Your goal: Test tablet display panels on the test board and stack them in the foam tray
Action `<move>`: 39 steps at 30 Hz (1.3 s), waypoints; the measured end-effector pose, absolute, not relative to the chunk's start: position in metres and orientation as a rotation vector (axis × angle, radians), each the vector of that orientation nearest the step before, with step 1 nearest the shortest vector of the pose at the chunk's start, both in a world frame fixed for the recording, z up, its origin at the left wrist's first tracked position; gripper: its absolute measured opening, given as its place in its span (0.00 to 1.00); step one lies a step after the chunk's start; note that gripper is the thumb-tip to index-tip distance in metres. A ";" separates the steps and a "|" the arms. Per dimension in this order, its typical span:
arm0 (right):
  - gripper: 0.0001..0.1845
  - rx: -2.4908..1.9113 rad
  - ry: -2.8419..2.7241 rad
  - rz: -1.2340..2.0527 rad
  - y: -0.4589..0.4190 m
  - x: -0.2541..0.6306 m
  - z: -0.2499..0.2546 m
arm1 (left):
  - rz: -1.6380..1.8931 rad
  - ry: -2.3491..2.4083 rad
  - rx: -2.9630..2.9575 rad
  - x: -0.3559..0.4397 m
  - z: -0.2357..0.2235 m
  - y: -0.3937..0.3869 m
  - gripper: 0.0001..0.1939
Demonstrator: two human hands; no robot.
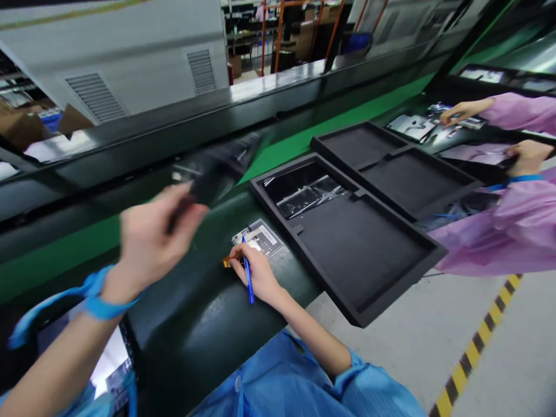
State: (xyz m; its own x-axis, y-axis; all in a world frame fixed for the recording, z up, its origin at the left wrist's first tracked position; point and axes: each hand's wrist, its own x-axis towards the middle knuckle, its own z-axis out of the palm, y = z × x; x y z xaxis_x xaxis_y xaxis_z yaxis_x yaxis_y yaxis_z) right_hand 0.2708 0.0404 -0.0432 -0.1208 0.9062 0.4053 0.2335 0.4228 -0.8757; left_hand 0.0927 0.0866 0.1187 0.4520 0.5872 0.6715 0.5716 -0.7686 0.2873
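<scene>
At the near edge of the dark bench (195, 324), two things were being handled at once. A small flat panel (260, 236) lay at about one o'clock from the right hand (257, 273), with an orange tab (226, 262) at its nine o'clock corner. The panel's near edge was pinned under the fingertips, while a blue pen (248, 279) was clamped between the fingers with its tip toward the panel. The left hand (147, 243) was closed around one end of a dark glossy bag (217, 171), held up at about ten o'clock from the panel, above the green belt (304, 139).

The step was judged to be the marking or checking of the panel, with the bag kept ready. Any bagging would call for the pen to be moved aside and the bag's mouth found.

The bag was badly blurred, so its open end could not be made out. The print on the panel was too small to be read. At three o'clock lay a black foam tray (360, 289) with something shiny in its far compartment. Beyond it, a co-worker's pink sleeves (516, 226) were cut off by the frame.
</scene>
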 end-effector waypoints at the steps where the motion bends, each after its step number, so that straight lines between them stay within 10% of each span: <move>1: 0.04 -1.027 -1.631 0.769 0.041 0.271 -0.045 | 1.150 0.848 2.801 0.111 0.122 0.101 0.13; 13: 0.05 -1.073 -1.655 0.598 0.044 0.275 -0.056 | 0.641 -0.286 3.356 0.247 0.069 0.204 0.14; 22: 0.05 -1.077 -1.680 0.574 0.047 0.276 -0.061 | 0.253 0.220 3.462 0.273 0.031 0.248 0.17; 27: 0.05 -1.084 -1.688 0.552 0.048 0.279 -0.064 | 0.009 0.591 3.328 0.275 0.040 0.243 0.37; 35: 0.02 -1.120 -1.661 0.679 0.042 0.283 -0.057 | 0.612 1.105 3.032 0.113 0.128 0.108 0.29; 39: 0.08 -1.154 -1.617 0.843 0.038 0.285 -0.057 | 0.456 1.841 2.560 -0.017 0.098 0.001 0.28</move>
